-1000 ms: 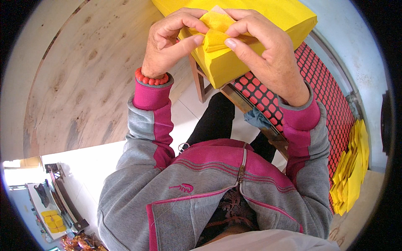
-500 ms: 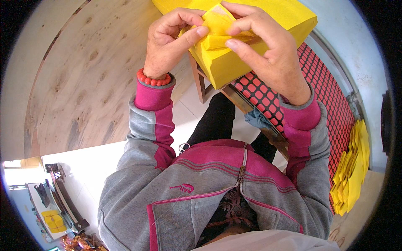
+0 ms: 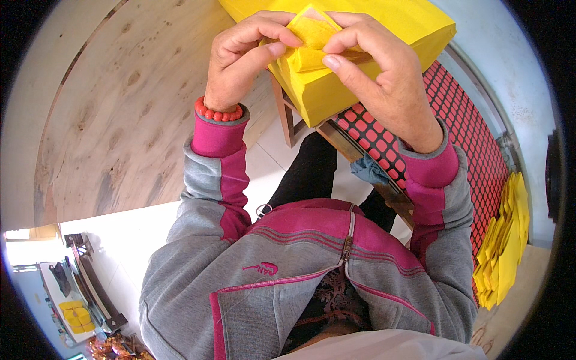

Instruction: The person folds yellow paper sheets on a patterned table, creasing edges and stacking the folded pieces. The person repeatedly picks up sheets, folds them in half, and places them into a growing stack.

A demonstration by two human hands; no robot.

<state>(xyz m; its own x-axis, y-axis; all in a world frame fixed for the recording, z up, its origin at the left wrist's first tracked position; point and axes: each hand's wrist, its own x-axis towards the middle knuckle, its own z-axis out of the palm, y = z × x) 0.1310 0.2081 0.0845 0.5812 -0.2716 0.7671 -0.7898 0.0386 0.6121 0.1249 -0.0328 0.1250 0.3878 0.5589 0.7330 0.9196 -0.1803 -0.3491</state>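
Left hand (image 3: 240,63) and right hand (image 3: 384,69) are closed on a yellow sheet (image 3: 312,41), held up over the big yellow block (image 3: 396,29). Some folds seem done, but the sheet's pointy tip is left standing; whether more is left cannot be told.

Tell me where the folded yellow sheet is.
Near the top middle of the head view, the folded yellow sheet is between the left hand and the right hand.
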